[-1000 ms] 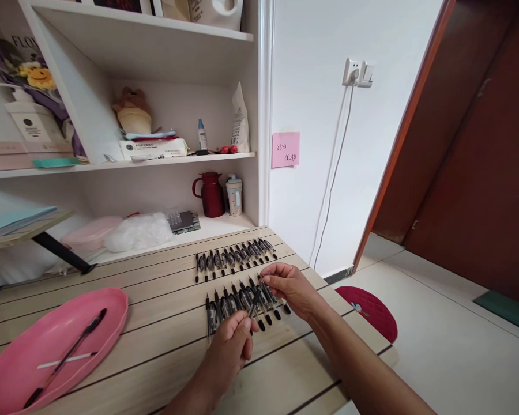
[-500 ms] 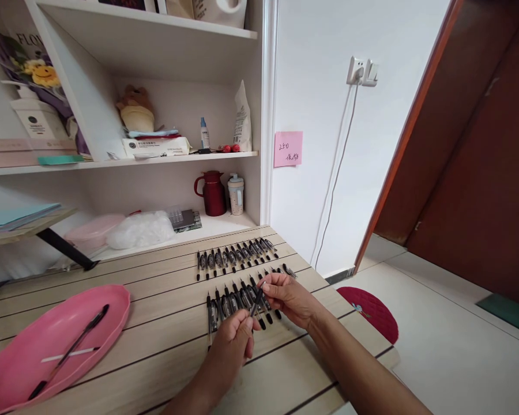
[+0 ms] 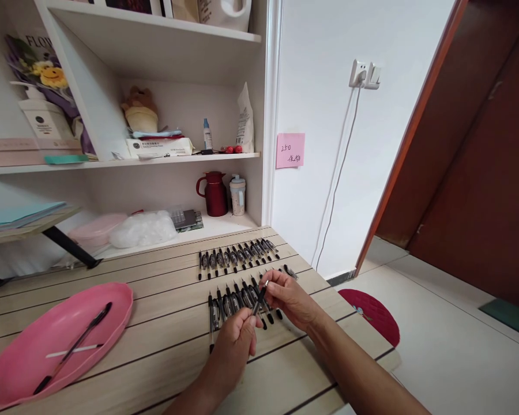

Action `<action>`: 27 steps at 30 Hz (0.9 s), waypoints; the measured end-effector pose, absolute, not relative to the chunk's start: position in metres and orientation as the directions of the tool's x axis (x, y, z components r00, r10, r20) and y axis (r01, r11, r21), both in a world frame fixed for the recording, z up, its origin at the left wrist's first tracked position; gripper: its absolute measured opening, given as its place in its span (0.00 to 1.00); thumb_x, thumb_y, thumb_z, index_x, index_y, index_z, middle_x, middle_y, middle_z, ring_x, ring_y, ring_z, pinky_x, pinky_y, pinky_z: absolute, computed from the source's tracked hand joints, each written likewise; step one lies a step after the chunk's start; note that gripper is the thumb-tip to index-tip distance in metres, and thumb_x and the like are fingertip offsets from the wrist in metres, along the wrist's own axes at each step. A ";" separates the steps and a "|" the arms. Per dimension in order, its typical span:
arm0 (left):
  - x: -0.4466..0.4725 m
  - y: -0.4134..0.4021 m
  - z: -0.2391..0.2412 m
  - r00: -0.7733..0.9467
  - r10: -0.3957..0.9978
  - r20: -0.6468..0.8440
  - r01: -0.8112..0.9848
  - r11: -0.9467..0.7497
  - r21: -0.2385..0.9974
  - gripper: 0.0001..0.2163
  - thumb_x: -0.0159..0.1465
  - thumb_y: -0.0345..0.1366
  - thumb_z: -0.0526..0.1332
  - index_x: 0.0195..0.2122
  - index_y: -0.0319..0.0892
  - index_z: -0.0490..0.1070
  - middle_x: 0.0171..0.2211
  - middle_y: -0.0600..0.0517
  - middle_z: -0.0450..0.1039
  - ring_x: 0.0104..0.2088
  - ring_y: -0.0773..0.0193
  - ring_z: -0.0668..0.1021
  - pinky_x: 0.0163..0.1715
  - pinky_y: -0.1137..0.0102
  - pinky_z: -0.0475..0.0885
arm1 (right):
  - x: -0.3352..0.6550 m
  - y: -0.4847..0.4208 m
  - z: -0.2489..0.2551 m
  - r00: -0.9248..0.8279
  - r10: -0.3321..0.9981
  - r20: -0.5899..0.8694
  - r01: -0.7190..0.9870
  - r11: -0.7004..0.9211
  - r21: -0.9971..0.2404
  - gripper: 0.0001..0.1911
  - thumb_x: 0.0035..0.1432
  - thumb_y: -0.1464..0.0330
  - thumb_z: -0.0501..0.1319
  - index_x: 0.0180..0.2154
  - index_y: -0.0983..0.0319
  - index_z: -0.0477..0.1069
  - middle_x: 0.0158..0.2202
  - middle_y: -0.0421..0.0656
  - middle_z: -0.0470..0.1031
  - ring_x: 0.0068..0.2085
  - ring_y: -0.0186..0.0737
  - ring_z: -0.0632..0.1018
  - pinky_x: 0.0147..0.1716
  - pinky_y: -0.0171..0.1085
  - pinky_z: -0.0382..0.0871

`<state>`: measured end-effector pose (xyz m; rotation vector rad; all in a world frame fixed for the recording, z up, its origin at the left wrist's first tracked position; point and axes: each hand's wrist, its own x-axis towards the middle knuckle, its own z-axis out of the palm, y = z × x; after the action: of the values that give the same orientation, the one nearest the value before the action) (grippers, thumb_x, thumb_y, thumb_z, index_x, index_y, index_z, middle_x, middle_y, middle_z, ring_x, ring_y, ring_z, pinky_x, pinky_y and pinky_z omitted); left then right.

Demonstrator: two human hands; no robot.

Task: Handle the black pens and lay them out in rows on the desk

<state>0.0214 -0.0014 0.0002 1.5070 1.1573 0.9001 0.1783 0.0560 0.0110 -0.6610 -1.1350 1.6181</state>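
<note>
Between my two hands is a black pen (image 3: 259, 300), tilted, with its tip end up and to the right. My left hand (image 3: 237, 337) is closed round its lower barrel. The fingers of my right hand (image 3: 288, 297) pinch its upper end, where a small light-coloured tip shows. Under and behind my hands lies a near row of pens (image 3: 228, 302) with black caps and grips, partly hidden by my fingers. Farther back, a second row of similar pens (image 3: 237, 255) lies side by side on the slatted table (image 3: 164, 334).
A pink tray (image 3: 116, 314) at the left holds a black pen (image 3: 73, 349) and a thin white refill (image 3: 63, 351). Shelves behind carry a red jug (image 3: 215, 195), a cup (image 3: 237, 196) and a plastic bag (image 3: 145, 229). A dark red round stool (image 3: 372, 314) stands beyond the table's right edge.
The whole view has shifted slightly to the right. My hands keep the same hold on the pen, and its light tip shows a little more at my right fingertips.
</note>
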 end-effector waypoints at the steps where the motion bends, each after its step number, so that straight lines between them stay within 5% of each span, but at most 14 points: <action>1: 0.021 -0.001 0.001 0.262 0.965 -0.006 0.224 -0.055 0.973 0.12 0.60 0.42 0.48 0.32 0.40 0.64 0.13 0.60 0.56 0.15 0.72 0.57 0.18 0.76 0.52 | 0.179 0.056 0.011 -0.349 0.931 0.106 -0.425 -0.056 -0.904 0.12 0.42 0.64 0.65 0.31 0.62 0.69 0.19 0.35 0.64 0.19 0.26 0.61 0.17 0.29 0.48; 15: 0.021 -0.002 -0.003 0.263 0.964 0.046 0.253 -0.115 0.961 0.13 0.61 0.42 0.47 0.31 0.40 0.65 0.13 0.59 0.56 0.17 0.70 0.60 0.20 0.75 0.54 | 0.180 0.055 0.013 -0.379 0.923 0.066 -0.423 -0.109 -0.900 0.12 0.39 0.66 0.67 0.26 0.64 0.68 0.17 0.34 0.61 0.17 0.24 0.58 0.16 0.28 0.45; 19: 0.021 -0.002 -0.003 0.268 0.963 0.043 0.256 -0.114 0.960 0.12 0.61 0.42 0.48 0.31 0.40 0.65 0.14 0.59 0.57 0.17 0.70 0.60 0.21 0.75 0.54 | 0.180 0.053 0.015 -0.405 0.912 0.058 -0.385 -0.113 -0.916 0.14 0.41 0.63 0.66 0.30 0.62 0.69 0.27 0.39 0.70 0.19 0.25 0.62 0.17 0.29 0.48; 24: 0.021 -0.001 -0.004 0.251 0.968 0.026 0.238 -0.088 0.967 0.13 0.60 0.43 0.49 0.30 0.40 0.65 0.13 0.59 0.57 0.16 0.70 0.59 0.20 0.75 0.53 | 0.180 0.053 0.014 -0.353 0.934 0.060 -0.374 -0.082 -0.924 0.12 0.38 0.66 0.68 0.26 0.63 0.69 0.20 0.36 0.65 0.18 0.24 0.59 0.17 0.29 0.47; 27: 0.021 -0.002 -0.003 0.260 0.966 0.017 0.238 -0.081 0.968 0.13 0.60 0.44 0.48 0.30 0.40 0.65 0.13 0.59 0.57 0.16 0.70 0.59 0.19 0.75 0.53 | 0.180 0.054 0.014 -0.366 0.928 0.067 -0.367 -0.078 -0.927 0.12 0.40 0.65 0.66 0.29 0.62 0.69 0.25 0.38 0.69 0.19 0.24 0.61 0.17 0.29 0.47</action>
<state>0.0210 -0.0015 -0.0030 1.5376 1.1633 0.9203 0.1803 0.0537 0.0138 -0.7136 -1.1686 1.6414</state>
